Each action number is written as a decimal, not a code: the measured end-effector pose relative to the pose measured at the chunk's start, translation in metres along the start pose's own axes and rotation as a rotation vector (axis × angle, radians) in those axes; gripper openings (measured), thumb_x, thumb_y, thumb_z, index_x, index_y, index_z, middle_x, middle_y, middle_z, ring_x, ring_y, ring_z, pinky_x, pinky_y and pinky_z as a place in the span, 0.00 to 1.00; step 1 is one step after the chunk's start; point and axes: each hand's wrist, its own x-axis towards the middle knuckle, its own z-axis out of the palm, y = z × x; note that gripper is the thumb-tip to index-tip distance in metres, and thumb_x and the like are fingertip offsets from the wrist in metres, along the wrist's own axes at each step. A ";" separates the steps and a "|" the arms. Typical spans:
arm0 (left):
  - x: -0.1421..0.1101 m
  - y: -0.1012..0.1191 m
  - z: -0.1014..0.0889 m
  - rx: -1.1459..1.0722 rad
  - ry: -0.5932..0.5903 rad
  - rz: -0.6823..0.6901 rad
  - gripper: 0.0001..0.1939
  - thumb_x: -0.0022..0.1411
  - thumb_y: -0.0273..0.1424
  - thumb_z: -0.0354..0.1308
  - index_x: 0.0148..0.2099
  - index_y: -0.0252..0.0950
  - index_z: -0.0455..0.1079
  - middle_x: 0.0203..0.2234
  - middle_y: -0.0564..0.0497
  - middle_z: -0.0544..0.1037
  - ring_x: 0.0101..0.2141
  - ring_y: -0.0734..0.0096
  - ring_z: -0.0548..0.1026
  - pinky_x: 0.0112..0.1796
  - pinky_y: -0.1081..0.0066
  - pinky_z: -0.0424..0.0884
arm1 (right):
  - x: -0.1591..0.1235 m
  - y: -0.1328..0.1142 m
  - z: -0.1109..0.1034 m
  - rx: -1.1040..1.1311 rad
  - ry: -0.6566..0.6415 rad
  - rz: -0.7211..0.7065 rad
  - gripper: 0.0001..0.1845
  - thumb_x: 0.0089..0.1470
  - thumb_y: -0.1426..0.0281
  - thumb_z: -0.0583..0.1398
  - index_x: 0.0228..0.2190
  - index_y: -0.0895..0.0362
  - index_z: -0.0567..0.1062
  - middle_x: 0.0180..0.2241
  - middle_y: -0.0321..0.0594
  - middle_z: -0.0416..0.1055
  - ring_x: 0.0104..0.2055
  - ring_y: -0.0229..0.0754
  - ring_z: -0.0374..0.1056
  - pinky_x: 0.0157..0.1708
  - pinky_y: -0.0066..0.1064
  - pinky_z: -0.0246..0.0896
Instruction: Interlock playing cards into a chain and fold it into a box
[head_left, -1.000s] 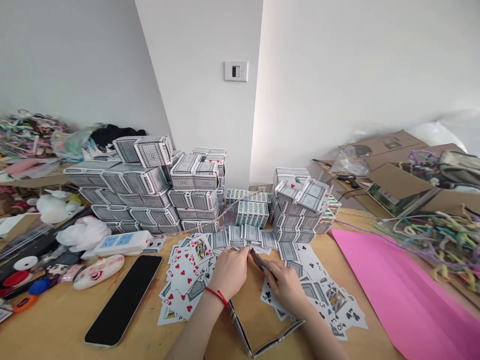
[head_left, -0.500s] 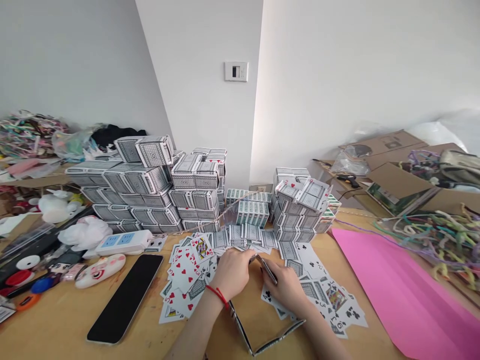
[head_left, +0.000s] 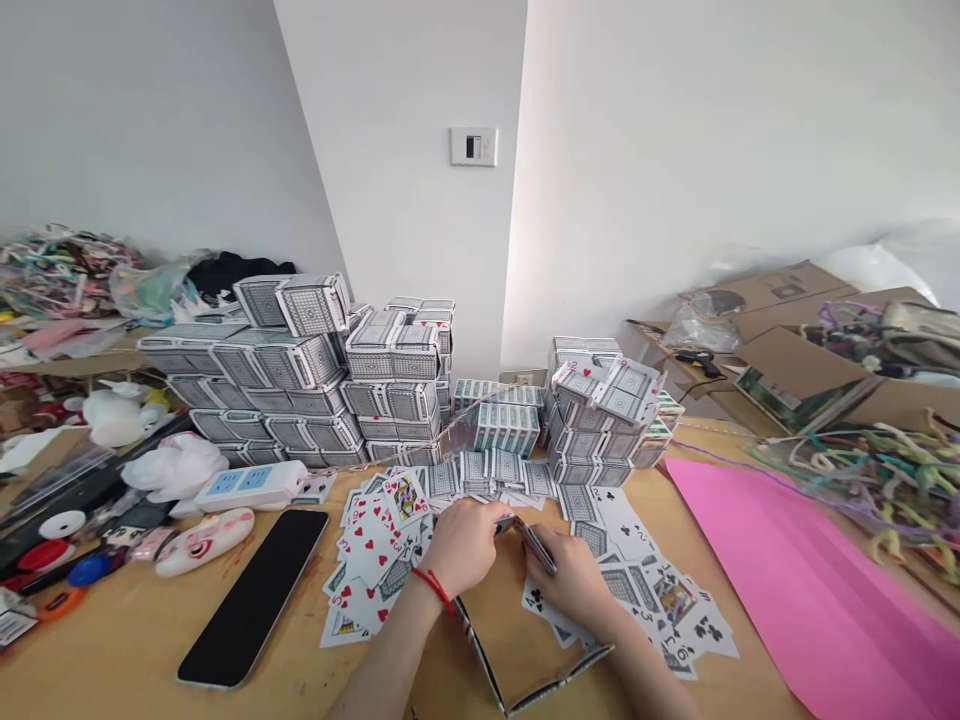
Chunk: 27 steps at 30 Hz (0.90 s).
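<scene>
A frame of folded playing cards [head_left: 480, 655] stands on edge on the table in front of me, angular in outline. At its far side my left hand [head_left: 459, 548], with a red cord on the wrist, pinches one folded piece. My right hand [head_left: 574, 580] grips the adjoining folded piece [head_left: 538, 548], which slants down towards my palm. The two pieces meet at a corner between my hands; whether they are joined there I cannot tell. Loose heart cards [head_left: 367, 540] lie left of my left hand, and club cards [head_left: 630, 525] lie right of my right hand.
Stacks of card-built blocks [head_left: 292, 360] stand at the back left, with another stack [head_left: 596, 440] at the back right. Green-white card boxes [head_left: 506, 428] sit between them. A phone [head_left: 255, 600] and power strip [head_left: 251, 487] lie left; pink paper [head_left: 810, 590] covers the right.
The folded piece in my right hand has swung to a steeper slant, and a corner gap between my hands shows more clearly. My left hand has shifted slightly; the frame stays in place.
</scene>
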 end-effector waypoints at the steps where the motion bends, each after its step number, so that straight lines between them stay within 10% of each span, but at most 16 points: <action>1: 0.000 0.000 0.000 -0.010 0.002 0.002 0.20 0.55 0.21 0.45 0.45 0.44 0.69 0.34 0.51 0.77 0.37 0.64 0.73 0.33 0.71 0.63 | 0.000 0.000 -0.001 0.020 -0.003 -0.003 0.07 0.49 0.73 0.51 0.27 0.54 0.68 0.20 0.34 0.71 0.22 0.38 0.67 0.21 0.25 0.47; 27: -0.003 0.010 0.006 -0.077 -0.030 0.166 0.21 0.54 0.22 0.45 0.47 0.42 0.69 0.36 0.50 0.78 0.38 0.63 0.73 0.38 0.68 0.66 | -0.001 -0.002 -0.001 -0.033 -0.084 0.042 0.05 0.47 0.74 0.51 0.28 0.56 0.66 0.25 0.36 0.73 0.26 0.39 0.68 0.24 0.25 0.47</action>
